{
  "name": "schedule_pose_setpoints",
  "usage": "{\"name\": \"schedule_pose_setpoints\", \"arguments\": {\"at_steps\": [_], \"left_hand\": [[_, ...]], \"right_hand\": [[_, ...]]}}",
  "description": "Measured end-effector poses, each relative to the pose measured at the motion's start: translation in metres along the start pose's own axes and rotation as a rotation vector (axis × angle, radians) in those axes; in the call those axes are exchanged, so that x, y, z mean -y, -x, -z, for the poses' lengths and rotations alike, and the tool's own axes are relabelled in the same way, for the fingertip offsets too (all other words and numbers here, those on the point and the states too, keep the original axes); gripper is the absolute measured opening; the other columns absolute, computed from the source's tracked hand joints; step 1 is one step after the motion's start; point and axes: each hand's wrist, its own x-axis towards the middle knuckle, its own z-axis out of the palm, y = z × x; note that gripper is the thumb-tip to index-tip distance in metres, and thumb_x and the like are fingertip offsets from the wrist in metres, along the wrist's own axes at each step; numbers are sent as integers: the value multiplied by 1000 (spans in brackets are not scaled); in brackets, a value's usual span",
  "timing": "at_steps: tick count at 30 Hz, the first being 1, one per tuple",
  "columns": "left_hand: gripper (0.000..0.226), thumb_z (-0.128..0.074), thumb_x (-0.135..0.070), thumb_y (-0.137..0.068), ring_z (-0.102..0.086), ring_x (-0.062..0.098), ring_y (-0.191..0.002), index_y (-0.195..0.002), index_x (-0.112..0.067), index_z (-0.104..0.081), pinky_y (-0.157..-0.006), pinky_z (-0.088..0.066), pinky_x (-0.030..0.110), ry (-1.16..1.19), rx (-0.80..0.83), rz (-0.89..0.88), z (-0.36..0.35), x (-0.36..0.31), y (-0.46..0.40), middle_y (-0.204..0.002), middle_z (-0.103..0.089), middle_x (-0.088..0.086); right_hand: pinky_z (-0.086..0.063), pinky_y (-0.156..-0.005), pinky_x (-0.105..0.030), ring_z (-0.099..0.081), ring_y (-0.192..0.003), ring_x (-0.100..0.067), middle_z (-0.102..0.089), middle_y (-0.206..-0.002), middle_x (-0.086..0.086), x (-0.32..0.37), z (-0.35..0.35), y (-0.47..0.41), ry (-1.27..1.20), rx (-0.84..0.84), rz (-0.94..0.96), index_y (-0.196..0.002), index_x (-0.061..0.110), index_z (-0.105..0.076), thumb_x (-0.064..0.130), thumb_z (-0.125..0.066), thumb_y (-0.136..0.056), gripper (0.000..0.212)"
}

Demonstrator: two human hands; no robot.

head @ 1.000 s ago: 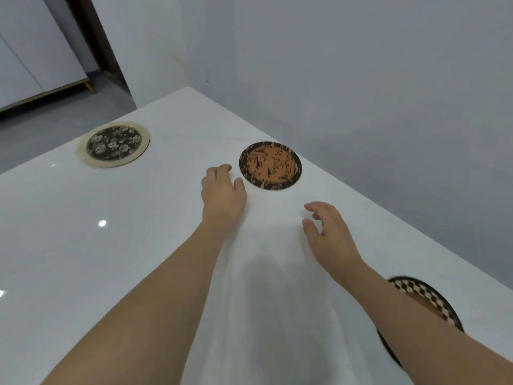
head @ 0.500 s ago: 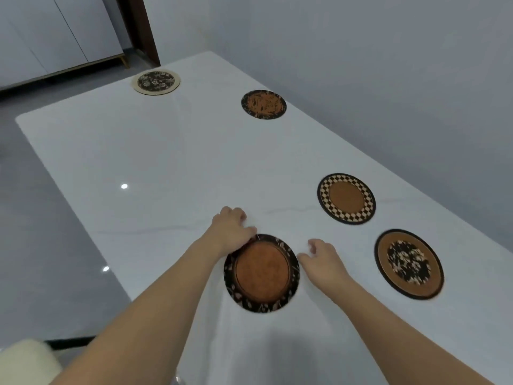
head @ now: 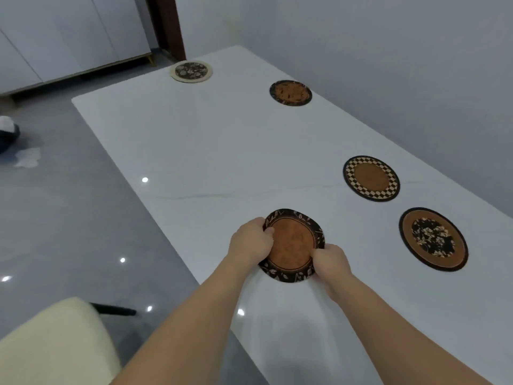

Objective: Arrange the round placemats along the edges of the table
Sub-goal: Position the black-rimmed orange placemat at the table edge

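Note:
A round placemat with a brown middle and a dark leaf-patterned rim (head: 291,245) lies near the left edge of the white table (head: 222,151). My left hand (head: 251,240) grips its left rim and my right hand (head: 330,259) grips its right rim; the mat looks slightly bent between them. Along the right edge lie a floral brown placemat (head: 433,238), a checkered-rim placemat (head: 371,178) and an orange-patterned placemat (head: 290,92). A cream-rimmed dark floral placemat (head: 191,71) lies at the far end.
A grey wall runs close along the table's right side. A cream chair (head: 52,343) stands at the lower left on the glossy grey floor. White cabinets (head: 69,37) and a dark door frame (head: 169,26) are beyond the far end.
The view pulled back from the far orange mat to the near table. My hands came to the leaf-rimmed placemat and closed on its two sides.

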Motion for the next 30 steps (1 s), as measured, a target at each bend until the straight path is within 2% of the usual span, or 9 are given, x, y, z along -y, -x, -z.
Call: {"name": "schedule_pose_setpoints", "arguments": {"at_steps": [4,8,10,15,17,20,23,27,30], "left_hand": [[27,-40,-26,-99,-54,20,-76,-87,-7,-55,-69,-44,34,165,-75,51,31,20,8,-80,-56,1],[24,-41,-25,-99,-56,16,-75,-95,-7,-57,-64,-44,29,234,-225,73,81,44,8,-85,-60,2],[24,-41,-26,-100,-55,13,-74,-95,-10,-57,-59,-42,26,244,-301,90,108,57,2,-84,-59,0],[33,-36,-33,-101,-57,22,-79,-94,-8,-57,-68,-45,35,182,-415,157,167,103,-30,-85,-60,4],[34,-36,-32,-101,-57,25,-81,-94,-7,-57,-70,-45,36,168,-454,148,193,121,-54,-86,-60,6],[34,-36,-32,-102,-55,26,-80,-95,-6,-56,-68,-40,34,153,-531,115,227,144,-96,-85,-59,6],[33,-36,-34,-101,-55,27,-81,-95,-8,-56,-70,-42,36,131,-548,112,251,170,-131,-85,-60,6],[34,-34,-37,-101,-58,34,-85,-93,-11,-54,-82,-47,42,67,-571,94,280,198,-171,-86,-64,10],[34,-33,-35,-101,-57,36,-86,-93,-10,-54,-86,-43,43,-13,-632,97,290,209,-195,-85,-65,14]], "right_hand": [[-48,-60,-34,-59,-68,-23,-65,-82,-9,19,-15,11,87,65,128,-87,10,-61,16,-43,-94,21],[-53,-67,-39,-61,-69,-23,-67,-85,-11,58,-51,21,132,122,280,-86,10,-60,19,-49,-91,15],[-50,-61,-37,-59,-67,-23,-64,-81,-9,78,-77,25,136,146,328,-84,10,-57,19,-47,-91,15],[-45,-65,-35,-53,-68,-20,-55,-75,-5,120,-149,20,218,198,400,-74,13,-47,21,-38,-95,24],[-41,-61,-30,-50,-65,-16,-52,-73,-2,143,-178,13,236,200,473,-72,15,-45,19,-38,-96,26],[-37,-57,-26,-51,-69,-14,-53,-76,2,180,-223,-7,294,156,593,-78,15,-48,20,-37,-97,22],[-46,-79,-40,-58,-83,-27,-61,-83,-4,206,-264,-30,418,82,675,-86,14,-51,26,-36,-97,22],[-37,-85,-40,-55,-73,-28,-56,-70,1,230,-306,-49,496,-9,778,-86,13,-48,25,-34,-99,23],[-30,-84,-38,-58,-78,-31,-65,-78,-6,245,-332,-61,534,-89,828,-100,10,-53,23,-32,-99,25]]}}
